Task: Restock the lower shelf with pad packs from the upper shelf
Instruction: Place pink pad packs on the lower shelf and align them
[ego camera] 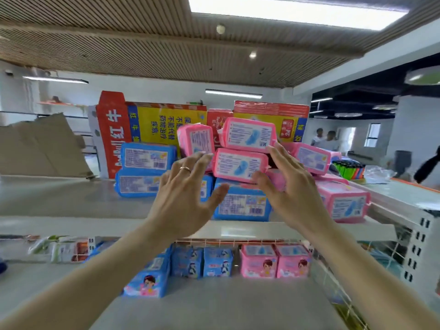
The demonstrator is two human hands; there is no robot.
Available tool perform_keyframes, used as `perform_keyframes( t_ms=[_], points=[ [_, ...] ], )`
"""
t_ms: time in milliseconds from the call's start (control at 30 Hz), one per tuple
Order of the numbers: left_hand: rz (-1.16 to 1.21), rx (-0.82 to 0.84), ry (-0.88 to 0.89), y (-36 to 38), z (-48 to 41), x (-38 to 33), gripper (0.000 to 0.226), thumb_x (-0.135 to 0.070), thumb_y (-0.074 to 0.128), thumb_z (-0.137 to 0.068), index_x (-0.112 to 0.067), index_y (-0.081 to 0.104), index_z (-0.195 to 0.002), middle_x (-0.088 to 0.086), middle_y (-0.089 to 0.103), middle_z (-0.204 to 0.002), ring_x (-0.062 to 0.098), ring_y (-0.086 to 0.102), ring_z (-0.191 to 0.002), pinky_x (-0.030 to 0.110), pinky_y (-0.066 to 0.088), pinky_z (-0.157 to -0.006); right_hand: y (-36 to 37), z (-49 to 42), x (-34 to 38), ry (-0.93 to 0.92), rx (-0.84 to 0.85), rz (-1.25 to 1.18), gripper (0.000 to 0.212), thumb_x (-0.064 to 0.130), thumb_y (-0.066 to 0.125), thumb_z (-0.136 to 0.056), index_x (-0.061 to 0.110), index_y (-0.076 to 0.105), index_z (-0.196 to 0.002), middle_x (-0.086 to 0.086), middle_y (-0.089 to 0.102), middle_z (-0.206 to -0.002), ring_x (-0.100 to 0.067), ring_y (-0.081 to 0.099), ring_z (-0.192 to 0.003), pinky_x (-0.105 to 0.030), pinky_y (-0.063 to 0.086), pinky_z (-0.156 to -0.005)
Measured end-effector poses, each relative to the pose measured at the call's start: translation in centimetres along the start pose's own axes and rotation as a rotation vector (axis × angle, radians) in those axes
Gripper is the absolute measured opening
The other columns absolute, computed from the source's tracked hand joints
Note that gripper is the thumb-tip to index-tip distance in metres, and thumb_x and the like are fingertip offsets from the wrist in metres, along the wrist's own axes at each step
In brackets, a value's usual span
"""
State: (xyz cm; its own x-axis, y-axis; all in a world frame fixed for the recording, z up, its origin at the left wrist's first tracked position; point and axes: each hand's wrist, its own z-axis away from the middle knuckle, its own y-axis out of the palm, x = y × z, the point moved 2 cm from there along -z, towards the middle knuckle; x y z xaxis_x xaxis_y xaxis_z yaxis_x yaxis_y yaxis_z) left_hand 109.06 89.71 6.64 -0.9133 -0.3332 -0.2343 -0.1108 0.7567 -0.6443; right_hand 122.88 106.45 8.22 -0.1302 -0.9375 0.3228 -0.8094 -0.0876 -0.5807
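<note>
A person's left hand (pixel 188 194) and right hand (pixel 290 186), fingers spread and gripping nothing, reach either side of a pink pad pack (pixel 240 165) piled on the upper shelf (pixel 59 201). Below both hands, the lower shelf (pixel 214 306) holds only 1 short row of packs (pixel 273 260); restocking looks barely begun.

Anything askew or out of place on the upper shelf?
Yes. The pink pad packs on the upper shelf are a loose, tilted heap; the leftmost pink pack stands on end, leaning. A torn cardboard sheet lies at far left.
</note>
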Motion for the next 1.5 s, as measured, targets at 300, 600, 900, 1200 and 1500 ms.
perform_keyframes(
  t_ms=[300,600,900,1200,1500],
  points=[
    [0.255,0.01,0.021,3.0,-10.6,3.1,0.074,-0.052,0.052,-0.098,-0.018,0.022,-0.157,0.006,0.04,-0.155,0.023,0.039,-0.139,0.038,0.033,-0.109,2.0,-8.6,-3.6,0.237,-0.091,-0.064,0.067,0.06,0.052,-0.095,0.028,0.036,-0.152,0.009,0.053,-0.141,-0.014,0.05,-0.128,-0.032,0.045,-0.101],
    [0.385,0.093,0.035,7.0,-16.2,4.9,0.048,-0.044,0.056,-0.099,-0.011,0.052,-0.133,-0.017,0.062,-0.09,-0.01,0.058,-0.069,0.008,0.052,-0.059,5.5,-13.4,-7.7,0.391,-0.209,-0.256,0.069,0.039,0.059,-0.098,0.021,0.027,-0.156,0.001,0.058,-0.138,-0.011,0.061,-0.109,-0.033,0.052,-0.09],
    [0.589,0.001,0.013,6.7,-15.4,4.1,0.04,-0.063,0.052,-0.092,-0.025,0.062,-0.092,-0.01,0.069,-0.084,0.0,0.065,-0.074,0.022,0.054,-0.066,5.6,-11.7,-6.3,0.253,-0.271,-0.305,0.04,0.026,0.066,-0.094,0.022,0.055,-0.132,0.018,0.062,-0.107,0.006,0.061,-0.089,-0.019,0.054,-0.069],
    [1.004,-0.159,-0.066,2.4,-9.2,0.8,0.074,-0.071,0.047,-0.086,0.0,0.067,-0.093,0.014,0.074,-0.089,0.036,0.072,-0.087,0.06,0.058,-0.079,2.2,-4.9,-3.1,0.201,-0.447,-0.728,0.019,0.029,0.064,-0.095,0.021,0.069,-0.112,0.005,0.076,-0.104,-0.017,0.073,-0.099,-0.039,0.06,-0.081],
    [1.196,-0.224,-0.366,-0.4,2.6,-2.3,0.04,-0.03,0.076,-0.083,0.002,0.054,-0.09,-0.01,0.072,-0.107,0.008,0.073,-0.09,0.021,0.056,-0.075,0.1,5.5,0.8,0.295,-0.512,-0.971,0.033,0.045,0.074,-0.073,0.02,0.067,-0.093,0.001,0.073,-0.092,-0.021,0.072,-0.091,-0.046,0.06,-0.087]
  ],
)
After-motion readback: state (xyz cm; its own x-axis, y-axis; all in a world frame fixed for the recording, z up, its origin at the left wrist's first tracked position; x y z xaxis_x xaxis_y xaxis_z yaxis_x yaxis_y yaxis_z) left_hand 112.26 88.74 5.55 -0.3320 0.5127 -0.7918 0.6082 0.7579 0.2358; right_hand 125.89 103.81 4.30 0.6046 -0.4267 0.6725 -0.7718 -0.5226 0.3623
